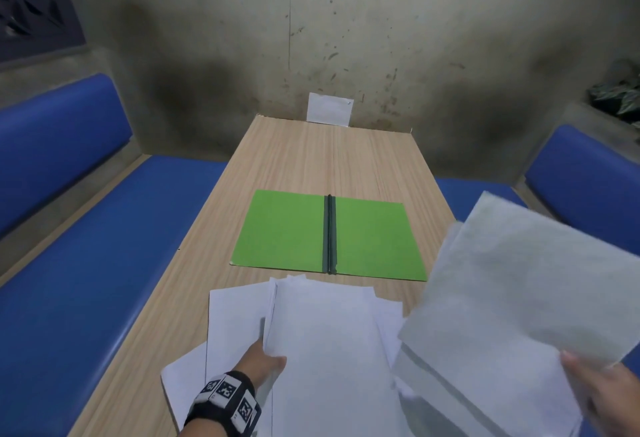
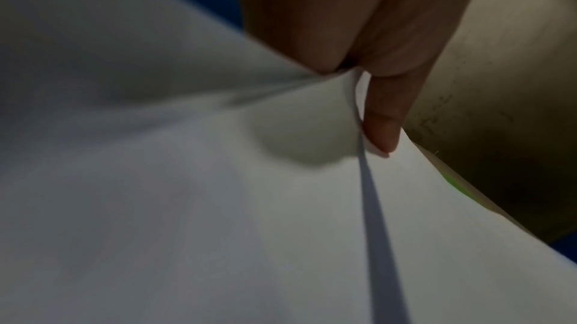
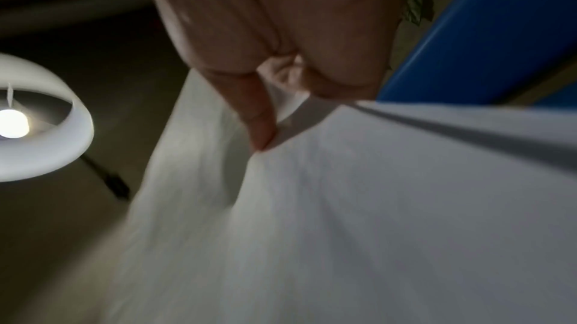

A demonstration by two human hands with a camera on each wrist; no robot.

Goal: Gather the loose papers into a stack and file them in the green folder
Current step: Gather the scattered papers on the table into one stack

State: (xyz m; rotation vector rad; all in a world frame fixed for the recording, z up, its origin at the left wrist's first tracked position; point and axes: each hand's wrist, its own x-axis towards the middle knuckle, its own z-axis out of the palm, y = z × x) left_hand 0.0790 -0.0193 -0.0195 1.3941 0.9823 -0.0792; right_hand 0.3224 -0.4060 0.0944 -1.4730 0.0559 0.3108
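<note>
The green folder point(image 1: 329, 236) lies open flat on the wooden table point(image 1: 311, 156), its dark spine in the middle. Just in front of it, loose white papers point(image 1: 322, 339) are spread on the near part of the table. My left hand point(image 1: 268, 362) grips the left edge of a bundle of these sheets; in the left wrist view its thumb point(image 2: 385, 117) presses on the paper point(image 2: 218, 206). My right hand point(image 1: 602, 388) holds another batch of sheets point(image 1: 526, 294) raised and tilted at the right, thumb point(image 3: 259, 117) on top of the paper point(image 3: 343, 218).
Blue padded benches point(image 1: 86, 280) point(image 1: 581, 173) run along both sides of the table. A white sheet point(image 1: 329, 107) is pinned on the stained wall at the far end. A plant point(image 1: 616, 93) stands at the far right. A lit lamp point(image 3: 31, 119) hangs overhead.
</note>
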